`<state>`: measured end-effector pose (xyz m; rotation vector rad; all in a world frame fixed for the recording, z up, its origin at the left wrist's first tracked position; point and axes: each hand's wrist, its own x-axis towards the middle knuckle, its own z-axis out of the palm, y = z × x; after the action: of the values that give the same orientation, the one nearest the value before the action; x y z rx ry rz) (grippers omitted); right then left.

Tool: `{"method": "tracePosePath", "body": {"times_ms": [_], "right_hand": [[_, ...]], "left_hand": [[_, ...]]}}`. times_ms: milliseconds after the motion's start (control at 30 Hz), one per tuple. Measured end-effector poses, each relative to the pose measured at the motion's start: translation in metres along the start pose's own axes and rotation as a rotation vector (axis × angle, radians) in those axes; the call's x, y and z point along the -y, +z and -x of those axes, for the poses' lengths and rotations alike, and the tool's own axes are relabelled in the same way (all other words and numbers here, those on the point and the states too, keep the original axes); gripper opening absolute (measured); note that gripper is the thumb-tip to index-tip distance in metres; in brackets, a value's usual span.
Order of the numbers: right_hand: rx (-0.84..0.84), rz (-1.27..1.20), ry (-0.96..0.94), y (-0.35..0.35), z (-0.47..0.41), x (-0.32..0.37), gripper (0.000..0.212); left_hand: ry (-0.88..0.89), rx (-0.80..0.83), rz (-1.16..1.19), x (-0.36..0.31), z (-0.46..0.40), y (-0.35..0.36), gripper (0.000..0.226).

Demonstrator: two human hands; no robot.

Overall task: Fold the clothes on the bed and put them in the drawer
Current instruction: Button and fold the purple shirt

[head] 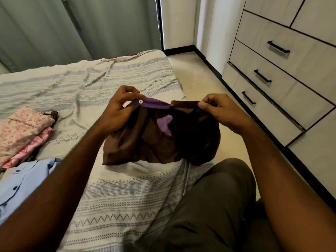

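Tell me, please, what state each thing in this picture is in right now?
brown garment: unfolded, held above the bed, purple waistband up
left hand: pinches the waistband
right hand: pinches the brown edge
pink floral clothes: folded, stacked
blue shirt: unfolded, lying flat
drawers: shut

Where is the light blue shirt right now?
In the head view, the light blue shirt lies on the bed at the lower left, just below the pink folded clothes and under the person's left forearm.
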<state>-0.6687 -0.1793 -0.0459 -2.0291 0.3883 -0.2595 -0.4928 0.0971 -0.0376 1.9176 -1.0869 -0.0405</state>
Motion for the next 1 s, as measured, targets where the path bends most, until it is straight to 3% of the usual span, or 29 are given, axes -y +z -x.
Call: {"method": "tracePosePath", "body": {"times_ms": [67,133,200,267,333,400,467,500,567,633,733,800,900,1000], "right_hand": [[0.069,-0.071,0.001,-0.003,-0.011,0.007,0.02],[0.167,-0.185,0.049,-0.012,-0.021,0.014,0.021],[0.325,-0.296,0.11,-0.024,-0.029,0.02,0.016],[0.482,-0.253,0.158,-0.033,-0.039,0.025,0.013],[0.528,-0.069,0.175,-0.033,-0.053,0.031,0.013],[0.321,0.177,0.078,-0.024,-0.071,0.04,0.013],[-0.136,0.324,-0.112,-0.006,-0.08,0.049,0.011],[-0.346,0.278,-0.205,0.005,-0.076,0.056,0.01],[-0.588,0.119,-0.322,0.031,-0.055,0.055,0.009],[-0.589,0.09,-0.248,0.064,-0.028,0.035,0.009],[-0.331,0.087,-0.015,0.116,0.01,-0.007,0.008],[-0.257,0.01,0.077,0.138,0.032,-0.028,0.008],[-0.279,-0.12,0.171,0.149,0.058,-0.042,0.01],[-0.322,-0.276,0.23,0.15,0.076,-0.043,0.007]], "left_hand": [[-0.097,0.124,0.13,-0.013,-0.012,-0.014,0.023],[-0.183,0.389,0.283,-0.023,-0.021,-0.022,0.013],[-0.248,0.542,0.312,-0.025,-0.027,-0.027,0.018],[-0.293,0.517,0.174,-0.016,-0.036,-0.031,0.019],[-0.277,0.389,-0.101,-0.002,-0.052,-0.036,0.014],[-0.205,0.153,-0.316,0.007,-0.067,-0.035,0.011],[-0.118,-0.19,-0.358,0.001,-0.074,-0.025,0.008],[-0.088,-0.341,-0.333,-0.006,-0.073,-0.019,0.009],[-0.143,-0.521,-0.178,-0.016,-0.058,0.003,0.013],[-0.338,-0.511,0.055,-0.015,-0.029,0.037,0.021],[-0.584,-0.365,0.398,-0.008,0.028,0.094,0.03],[-0.69,-0.307,0.573,-0.006,0.061,0.12,0.024],[-0.784,-0.273,0.841,-0.009,0.092,0.136,0.012],[-0.848,-0.256,1.033,-0.017,0.104,0.137,0.024]]}}
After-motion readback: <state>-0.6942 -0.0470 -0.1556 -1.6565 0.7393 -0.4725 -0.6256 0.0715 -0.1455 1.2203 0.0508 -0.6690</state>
